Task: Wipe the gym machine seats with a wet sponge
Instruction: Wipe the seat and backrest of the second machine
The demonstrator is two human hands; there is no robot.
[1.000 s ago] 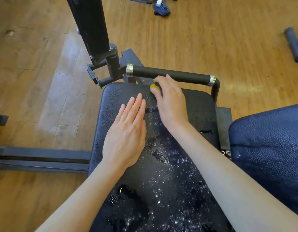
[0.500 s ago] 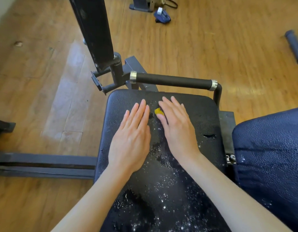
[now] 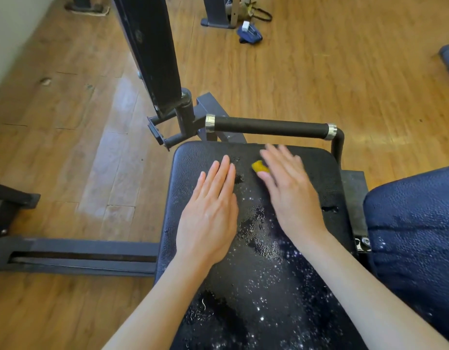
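Head view — right hand [image 3: 293, 195] flat on sponge [image 3: 259, 166]

**Layout at the machine seat**

Both hands lie on the seat [image 3: 306, 286]: left hand [image 3: 208, 213] to the left, right hand [image 3: 291, 195] to the right. The sponge [image 3: 259, 166] sits under the right hand, toward the seat's far edge. The handle bar [image 3: 270, 127] runs beyond that edge. A second seat [image 3: 417, 236] lies to the right, the floor [image 3: 67, 122] to the left.
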